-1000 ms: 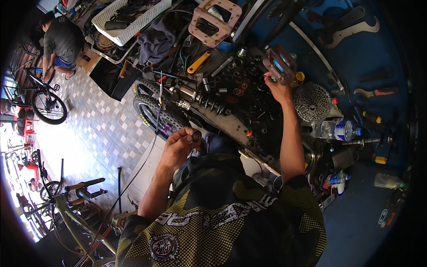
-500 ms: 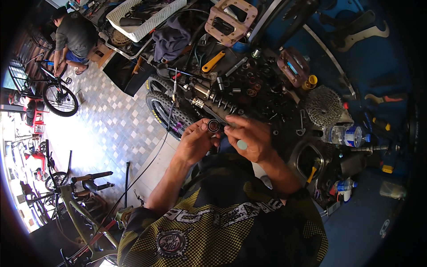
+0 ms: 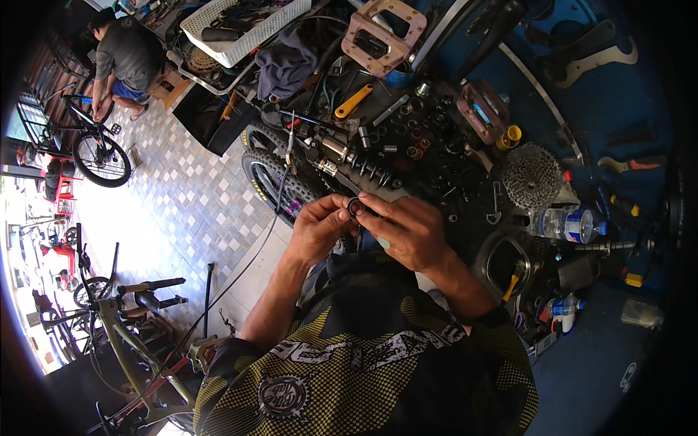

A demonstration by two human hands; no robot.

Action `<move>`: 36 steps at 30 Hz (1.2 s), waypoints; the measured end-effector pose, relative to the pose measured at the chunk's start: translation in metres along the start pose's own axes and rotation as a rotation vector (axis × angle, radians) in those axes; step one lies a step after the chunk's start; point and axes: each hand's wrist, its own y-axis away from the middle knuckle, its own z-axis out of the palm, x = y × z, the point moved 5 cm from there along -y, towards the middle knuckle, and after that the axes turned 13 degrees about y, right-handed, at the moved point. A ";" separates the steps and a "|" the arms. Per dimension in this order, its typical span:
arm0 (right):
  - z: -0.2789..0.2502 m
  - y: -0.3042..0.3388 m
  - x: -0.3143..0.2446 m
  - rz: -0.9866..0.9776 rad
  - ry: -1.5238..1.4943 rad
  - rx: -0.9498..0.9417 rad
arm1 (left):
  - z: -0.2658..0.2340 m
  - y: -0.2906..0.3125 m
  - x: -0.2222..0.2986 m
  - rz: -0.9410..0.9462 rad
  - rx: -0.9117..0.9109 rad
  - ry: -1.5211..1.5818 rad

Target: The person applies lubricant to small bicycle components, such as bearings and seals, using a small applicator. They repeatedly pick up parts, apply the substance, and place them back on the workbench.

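In front of my chest, my left hand point(image 3: 318, 228) pinches a small dark metal ring point(image 3: 354, 206) between thumb and fingers. It looks like a bearing or a seal; I cannot tell which. My right hand point(image 3: 411, 234) is closed at the ring's other side, its fingertips gripping the rim. A pale green piece point(image 3: 383, 243) shows below the right fingers, mostly covered. Just beyond the hands lies a coil-spring shock absorber point(image 3: 372, 167) on the crowded bench. Small rings point(image 3: 416, 147) and loose metal parts are scattered to its right.
Pedals point(image 3: 383, 36), a yellow-handled tool point(image 3: 354, 101), a sprocket cassette point(image 3: 533, 174) and a water bottle point(image 3: 574, 224) crowd the bench. Bicycle tyres point(image 3: 265, 178) stand at its left edge. A cable point(image 3: 254, 254) crosses at left. Another person point(image 3: 129, 58) bends by a bicycle at far left.
My right fingers have moved left and closed onto the ring, which is now held between both hands. The pale green piece is now more covered.
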 end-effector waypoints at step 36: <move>0.036 0.011 0.025 0.601 -0.677 -0.382 | 0.021 0.013 0.011 0.147 0.166 -0.568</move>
